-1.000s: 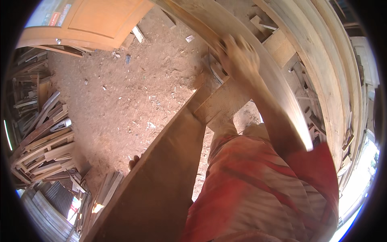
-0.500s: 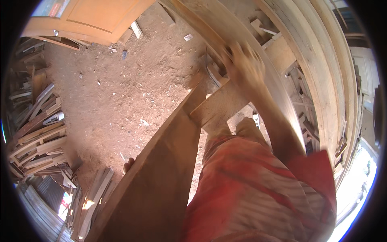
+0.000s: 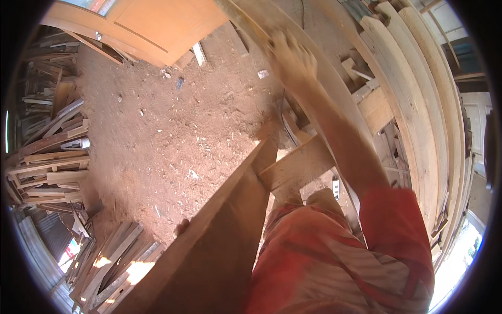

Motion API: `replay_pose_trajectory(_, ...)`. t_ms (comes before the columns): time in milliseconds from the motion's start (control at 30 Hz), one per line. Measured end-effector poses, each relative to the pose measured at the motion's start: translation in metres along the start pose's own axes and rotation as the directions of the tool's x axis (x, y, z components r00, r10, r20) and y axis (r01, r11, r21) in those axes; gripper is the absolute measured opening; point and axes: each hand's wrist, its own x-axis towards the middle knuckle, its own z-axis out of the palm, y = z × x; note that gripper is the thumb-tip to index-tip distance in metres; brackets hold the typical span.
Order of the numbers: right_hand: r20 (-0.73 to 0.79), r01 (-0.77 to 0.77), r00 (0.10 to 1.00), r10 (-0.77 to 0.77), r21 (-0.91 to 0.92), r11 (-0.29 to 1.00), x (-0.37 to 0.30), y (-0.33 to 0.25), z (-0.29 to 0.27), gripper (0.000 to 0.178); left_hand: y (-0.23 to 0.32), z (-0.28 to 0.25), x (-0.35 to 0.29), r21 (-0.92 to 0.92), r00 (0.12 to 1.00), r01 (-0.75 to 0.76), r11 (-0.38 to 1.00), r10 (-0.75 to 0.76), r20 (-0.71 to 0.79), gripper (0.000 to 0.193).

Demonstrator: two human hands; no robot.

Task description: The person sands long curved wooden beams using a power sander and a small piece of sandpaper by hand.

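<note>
A wide wooden board stands on edge, running from the lower left toward the middle. Fingertips of my left hand show curled against its far side; the rest of that hand is hidden behind the board. My right hand rests on the upper face of a long plank, fingers stretched out near its left edge. A short wooden crosspiece lies between the board's far end and the long plank, just in front of my legs.
An orange-brown panelled door lies at the far left. Stacked offcuts line the left side, with more strips at lower left. Thick curved-looking planks are stacked at right. A dark cable hangs beside the long plank above the dirt floor.
My right hand has moved up and away along the long plank and is less blurred. The view has shifted slightly; my left fingertips stay at the wide board's edge.
</note>
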Motion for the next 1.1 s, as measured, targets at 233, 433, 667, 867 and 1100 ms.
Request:
replay_pose_trajectory(233, -0.085, 0.062, 0.994, -0.071, -0.095, 0.994, 0.055, 0.0, 0.029, 0.025, -0.001, 0.004, -0.012, 0.027, 0.999, -0.026, 0.999, 0.027, -0.043, 0.081)
replay_pose_trajectory(433, 0.058, 0.158, 0.987, -0.151, -0.17, 0.973, 0.261, -0.018, 0.138, 0.031, 0.008, 0.002, -0.016, 0.07, 0.998, -0.055, 0.996, 0.057, -0.026, 0.08)
replay_pose_trajectory(667, 0.073, 0.141, 0.988, -0.134, -0.106, 0.984, 0.144, -0.015, 0.087, 0.035, 0.021, -0.002, -0.042, 0.17, 0.994, -0.015, 0.985, 0.032, -0.101, 0.079)
replay_pose_trajectory(867, 0.102, 0.102, 0.991, -0.09, -0.111, 0.989, 0.111, -0.016, 0.05, 0.038, 0.015, 0.0, -0.037, 0.15, 0.993, -0.028, 0.988, 0.045, -0.111, 0.078)
replay_pose_trajectory(1100, 0.139, 0.213, 0.969, -0.204, -0.053, 0.976, 0.235, -0.017, 0.11, 0.036, 0.007, 0.002, -0.034, 0.138, 0.993, -0.057, 0.989, 0.071, -0.099, 0.077)
